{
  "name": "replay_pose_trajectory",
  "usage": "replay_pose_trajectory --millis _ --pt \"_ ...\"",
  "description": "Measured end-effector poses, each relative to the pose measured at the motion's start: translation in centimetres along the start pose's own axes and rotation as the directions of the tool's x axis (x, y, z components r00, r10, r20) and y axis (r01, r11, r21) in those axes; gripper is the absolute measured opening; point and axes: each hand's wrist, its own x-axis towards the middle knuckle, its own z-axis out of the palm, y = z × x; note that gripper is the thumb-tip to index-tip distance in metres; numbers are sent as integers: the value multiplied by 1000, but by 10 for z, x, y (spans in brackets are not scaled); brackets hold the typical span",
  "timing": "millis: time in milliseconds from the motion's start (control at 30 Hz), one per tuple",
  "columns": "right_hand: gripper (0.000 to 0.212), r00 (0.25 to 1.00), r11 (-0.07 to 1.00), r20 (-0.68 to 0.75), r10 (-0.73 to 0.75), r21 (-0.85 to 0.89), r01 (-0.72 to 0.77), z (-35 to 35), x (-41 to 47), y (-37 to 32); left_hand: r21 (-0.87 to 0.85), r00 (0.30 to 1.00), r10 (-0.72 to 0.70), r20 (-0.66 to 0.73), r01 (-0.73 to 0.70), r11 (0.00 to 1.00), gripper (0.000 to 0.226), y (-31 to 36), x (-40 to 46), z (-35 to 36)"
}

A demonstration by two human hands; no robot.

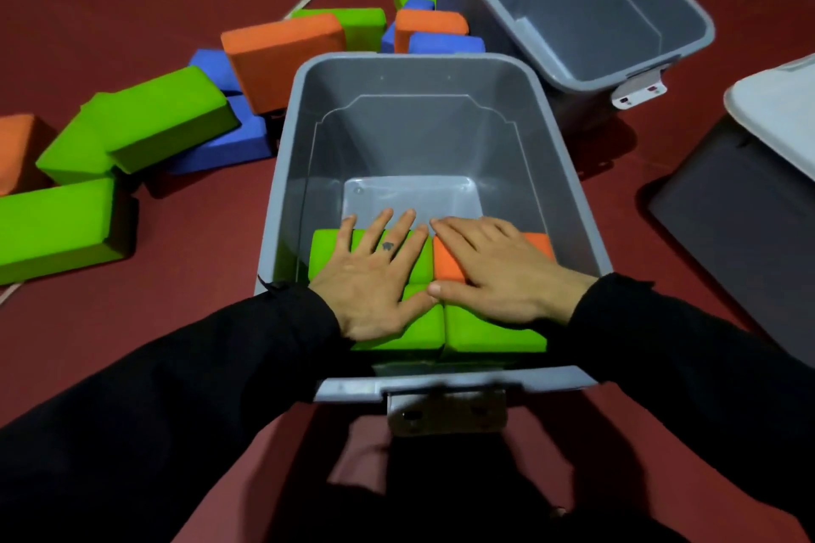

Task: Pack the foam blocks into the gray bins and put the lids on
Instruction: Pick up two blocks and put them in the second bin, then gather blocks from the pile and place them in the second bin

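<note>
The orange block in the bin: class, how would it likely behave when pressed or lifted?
The orange block is foam, so probably light and slightly squashy under the right hand resting flat on it. Its flat faces suggest it won't roll. The matte surface looks unlikely to slip.

No readable text, label or number anywhere — only a small dark mark on the left hand [370,278].
</note>
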Motion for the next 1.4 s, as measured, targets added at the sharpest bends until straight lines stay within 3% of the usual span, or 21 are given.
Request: replay_pose_trajectory --millis 67,167,300,400,500,567,700,833,1000,1033,1133,1167,1267,1400 --pt "105 998 999 -52 23 25 -22 1 0 -1 -1 1000 -7 0 7 1000 95 0 -1 -3" --pt "99 999 985 -2 40 165 -39 -20 10 3 -113 998 0 62 7 994 90 -5 -1 -25" --pt "62 994 931 10 113 348 -109 -54 23 -5 -226 995 -34 93 55 973 76 -14 -10 -66" --pt "40 992 904 23 122 410 -120 -81 41 -20 -269 996 -79 30 84 960 70 -40 -22 -96" --pt "36 996 888 -34 85 456 -61 -97 71 -34 -339 957 -263 -121 209 917 63 -101 -37 -103" --pt "33 992 891 -111 59 454 -2 -99 97 -44 -402 879 -432 -200 329 855 57 -152 -50 -89" --pt "27 971 909 -237 1 405 98 -99 143 -75 -439 703 -701 -122 595 673 43 -248 -79 -42" --pt "25 953 919 -302 -35 365 149 -87 171 -119 -428 628 -778 -10 701 571 44 -312 -109 3" --pt "38 976 937 -219 -8 340 84 -77 198 -174 -474 550 -833 61 751 461 53 -361 -131 37" --pt "42 978 939 -207 -1 335 72 -75 200 -180 -526 509 -854 105 757 387 55 -372 -128 42" --pt "49 986 949 -169 2 311 51 -70 204 -187 -675 341 -886 314 736 44 63 -403 -119 68" --pt "50 988 957 -156 1 287 44 -71 206 -187 -701 320 -872 372 712 -37 67 -410 -116 78" --pt "52 989 961 -132 70 273 -31 -82 217 -186 -718 347 -826 445 689 -98 80 -432 -111 126" --pt "37 976 915 -79 201 371 -158 -100 259 -201 -764 412 -791 453 636 -107 52 -395 -135 58"
